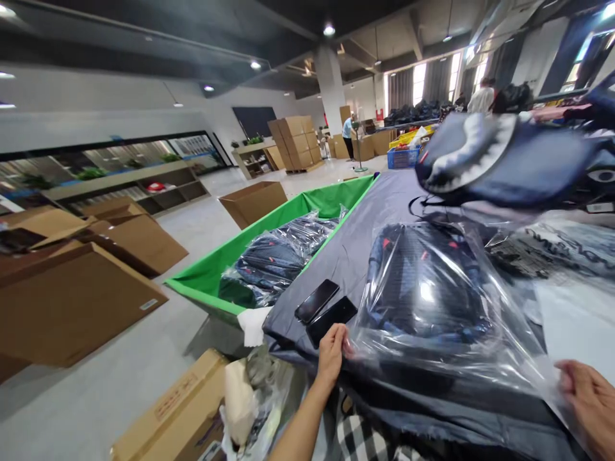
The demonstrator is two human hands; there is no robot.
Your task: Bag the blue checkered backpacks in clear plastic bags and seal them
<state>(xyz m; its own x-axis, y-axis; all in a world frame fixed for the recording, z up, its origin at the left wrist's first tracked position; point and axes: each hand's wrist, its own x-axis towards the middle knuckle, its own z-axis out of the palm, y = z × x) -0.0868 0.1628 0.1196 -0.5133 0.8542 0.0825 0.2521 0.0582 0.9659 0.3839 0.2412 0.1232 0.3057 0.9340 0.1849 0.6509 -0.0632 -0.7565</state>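
A dark blue backpack (pixel 423 282) with small red tags lies inside a clear plastic bag (pixel 504 307) on the cloth-covered table. My left hand (pixel 331 352) pinches the bag's near left corner. At the right, my right hand (pixel 586 397) grips the bag's other edge, which is pulled out wide between both hands. Two black phones (pixel 318 299) rest on the cloth just beyond my left hand. Above the bagged backpack, a dark blue bag with a toothed shark-mouth pattern (pixel 494 153) shows blurred, and what supports it cannot be made out.
Left of the table (pixel 355 224), a green-lined bin (pixel 202 282) holds several plastic-wrapped packs. Open cardboard boxes (pixel 72 294) stand on the floor at left, and a carton (pixel 177 410) sits by the table's near end. A person (pixel 348 136) stands far back.
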